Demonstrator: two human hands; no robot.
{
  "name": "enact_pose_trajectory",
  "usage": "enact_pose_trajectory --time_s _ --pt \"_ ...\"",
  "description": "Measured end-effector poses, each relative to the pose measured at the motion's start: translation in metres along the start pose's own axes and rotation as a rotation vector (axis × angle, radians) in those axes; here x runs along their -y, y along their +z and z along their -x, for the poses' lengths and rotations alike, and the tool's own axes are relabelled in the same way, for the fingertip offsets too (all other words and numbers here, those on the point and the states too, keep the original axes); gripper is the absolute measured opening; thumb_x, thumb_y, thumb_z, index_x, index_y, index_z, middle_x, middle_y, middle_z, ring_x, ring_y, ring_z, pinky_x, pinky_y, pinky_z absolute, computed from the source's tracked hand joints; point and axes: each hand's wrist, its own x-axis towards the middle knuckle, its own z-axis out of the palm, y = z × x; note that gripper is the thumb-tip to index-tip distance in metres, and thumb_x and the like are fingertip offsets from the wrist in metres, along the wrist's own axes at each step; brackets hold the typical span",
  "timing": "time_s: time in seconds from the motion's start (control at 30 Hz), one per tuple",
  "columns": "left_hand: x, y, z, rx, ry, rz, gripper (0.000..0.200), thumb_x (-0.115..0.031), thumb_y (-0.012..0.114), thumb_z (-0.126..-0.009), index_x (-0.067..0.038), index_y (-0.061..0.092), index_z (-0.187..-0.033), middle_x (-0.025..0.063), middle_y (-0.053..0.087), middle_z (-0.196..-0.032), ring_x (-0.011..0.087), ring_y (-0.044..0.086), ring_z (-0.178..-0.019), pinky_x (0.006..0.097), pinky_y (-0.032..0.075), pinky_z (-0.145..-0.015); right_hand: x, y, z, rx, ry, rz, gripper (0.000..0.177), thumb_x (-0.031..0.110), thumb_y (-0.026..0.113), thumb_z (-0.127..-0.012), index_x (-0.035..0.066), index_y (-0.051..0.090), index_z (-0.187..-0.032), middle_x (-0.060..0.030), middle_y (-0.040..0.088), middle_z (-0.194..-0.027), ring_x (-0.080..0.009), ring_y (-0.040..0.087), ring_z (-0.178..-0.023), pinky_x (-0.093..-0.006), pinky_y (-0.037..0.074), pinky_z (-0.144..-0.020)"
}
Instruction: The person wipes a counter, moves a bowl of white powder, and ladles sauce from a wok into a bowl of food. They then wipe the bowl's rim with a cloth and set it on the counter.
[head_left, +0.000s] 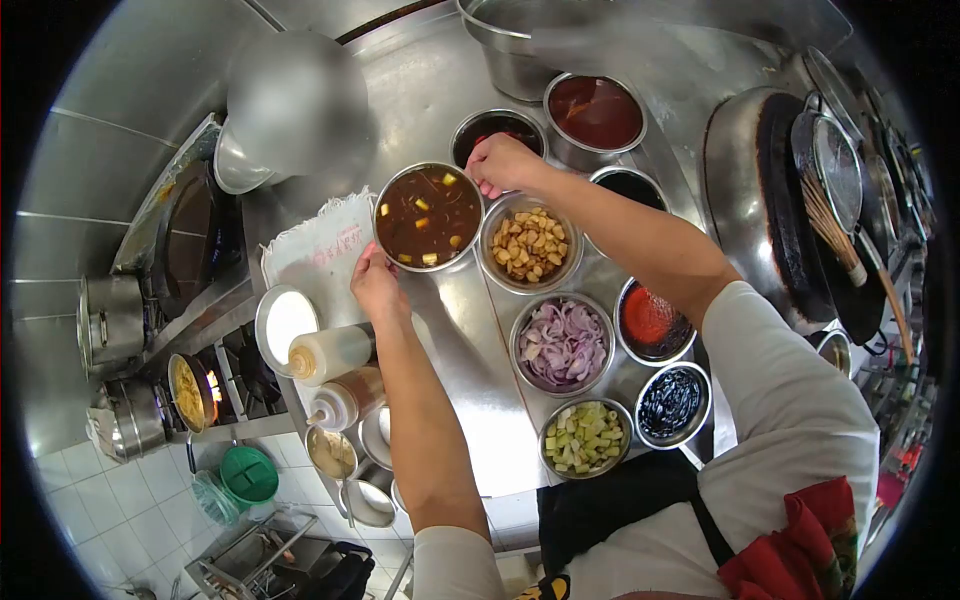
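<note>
A steel bowl of dark brown broth with pale cubes (pixel 428 217) sits at the middle of the steel counter (pixel 470 350). My left hand (pixel 376 283) grips its near-left rim. My right hand (pixel 503 162) grips its far-right rim. Right beside it stands a bowl of peanuts (pixel 530 245). Further toward me are a bowl of sliced shallots (pixel 563 343) and a bowl of chopped green stalks (pixel 586 437).
Bowls of dark sauce (pixel 497 128), red sauce (pixel 595 112), chili paste (pixel 652 320) and black sauce (pixel 671 402) line the right. Two squeeze bottles (pixel 335 375) and a white cloth (pixel 320 252) lie left. A wok (pixel 770 200) is at right, stove pots at left.
</note>
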Motion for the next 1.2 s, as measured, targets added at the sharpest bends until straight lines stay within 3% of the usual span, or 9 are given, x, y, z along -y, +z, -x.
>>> enact_pose_trajectory --time_s 0.2,0.3,0.5,0.7,0.87,0.93,1.03,1.13,1.2 --pt "-0.004 0.002 0.007 0.001 -0.018 0.002 0.025 -0.010 0.059 -0.095 0.004 0.060 -0.115 -0.0003 0.059 -0.080 0.0071 0.052 -0.068 0.0225 0.043 -0.060 0.019 0.004 0.014 -0.260 -0.491 0.681 0.037 0.008 0.056 -0.085 0.010 0.064 -0.121 -0.0216 0.066 -0.107 -0.0303 0.068 -0.096 -0.0433 0.053 -0.084" --pt "-0.011 0.004 0.011 -0.003 -0.057 -0.028 0.026 -0.014 0.059 -0.095 0.001 0.060 -0.117 -0.0005 0.059 -0.081 0.0075 0.053 -0.069 0.0236 0.044 -0.060 0.046 0.012 0.029 -0.079 -0.481 0.886 0.048 0.007 0.052 -0.087 0.014 0.055 -0.134 -0.0211 0.058 -0.122 -0.0327 0.063 -0.108 -0.0445 0.050 -0.091" --pt "-0.013 0.006 0.019 -0.023 -0.109 -0.055 0.029 -0.018 0.058 -0.096 -0.003 0.059 -0.121 0.0011 0.062 -0.089 0.0097 0.057 -0.074 0.0255 0.046 -0.064 0.043 0.029 0.017 -0.049 -0.553 1.205 0.043 0.013 0.045 -0.092 0.010 0.055 -0.134 -0.0189 0.058 -0.122 -0.0351 0.062 -0.108 -0.0447 0.051 -0.091" --pt "-0.010 -0.001 0.018 0.068 -0.118 -0.002 0.030 -0.020 0.053 -0.098 -0.003 0.058 -0.122 0.0035 0.065 -0.097 0.0120 0.059 -0.082 0.0279 0.049 -0.066 0.042 0.015 0.057 0.003 -0.307 1.293 0.034 0.013 0.049 -0.089 0.005 0.063 -0.119 -0.0195 0.058 -0.123 -0.0340 0.063 -0.108 -0.0449 0.054 -0.084" --pt "0.015 -0.020 0.023 0.096 -0.134 0.096 0.029 -0.020 0.050 -0.097 -0.001 0.058 -0.117 0.0075 0.060 -0.099 0.0175 0.059 -0.091 0.0324 0.053 -0.076 0.043 0.001 0.089 0.015 -0.251 0.484 0.034 0.015 0.056 -0.090 0.001 0.062 -0.121 -0.0191 0.064 -0.115 -0.0236 0.065 -0.099 -0.0376 0.055 -0.083" --pt "0.004 -0.013 0.060 -0.082 -0.089 0.119 0.032 -0.015 0.051 -0.096 0.003 0.054 -0.122 0.0107 0.058 -0.106 0.0203 0.060 -0.088 0.0327 0.052 -0.076 0.078 0.018 0.150 0.180 0.002 0.224 0.036 0.015 0.056 -0.095 0.010 0.056 -0.131 -0.0173 0.055 -0.127 -0.0276 0.062 -0.104 -0.0343 0.056 -0.086" --pt "0.029 -0.018 0.095 -0.144 -0.106 0.208 0.032 -0.012 0.051 -0.095 0.003 0.054 -0.123 0.0105 0.059 -0.106 0.0193 0.060 -0.088 0.0318 0.052 -0.076 0.046 0.023 0.218 0.487 -0.117 -0.123 0.037 0.021 0.061 -0.089 -0.006 0.065 -0.114 -0.0214 0.063 -0.121 -0.0223 0.065 -0.100 -0.0390 0.054 -0.080" --pt "0.037 -0.027 0.145 -0.118 -0.197 0.230 0.031 -0.012 0.050 -0.096 0.001 0.055 -0.125 0.0084 0.060 -0.104 0.0168 0.060 -0.089 0.0307 0.052 -0.077 0.070 0.055 0.306 0.746 0.094 -0.286 0.032 0.014 0.054 -0.096 -0.011 0.063 -0.114 -0.0236 0.062 -0.121 -0.0297 0.064 -0.106 -0.0411 0.054 -0.085" --pt "0.040 -0.037 0.174 -0.050 -0.179 0.136 0.032 -0.016 0.054 -0.098 0.001 0.055 -0.125 0.0081 0.061 -0.107 0.0162 0.059 -0.091 0.0317 0.053 -0.080 0.068 0.074 0.336 0.986 -0.053 -0.363 0.029 0.006 0.047 -0.099 -0.010 0.063 -0.117 -0.0272 0.062 -0.118 -0.0330 0.066 -0.102 -0.0436 0.055 -0.084"
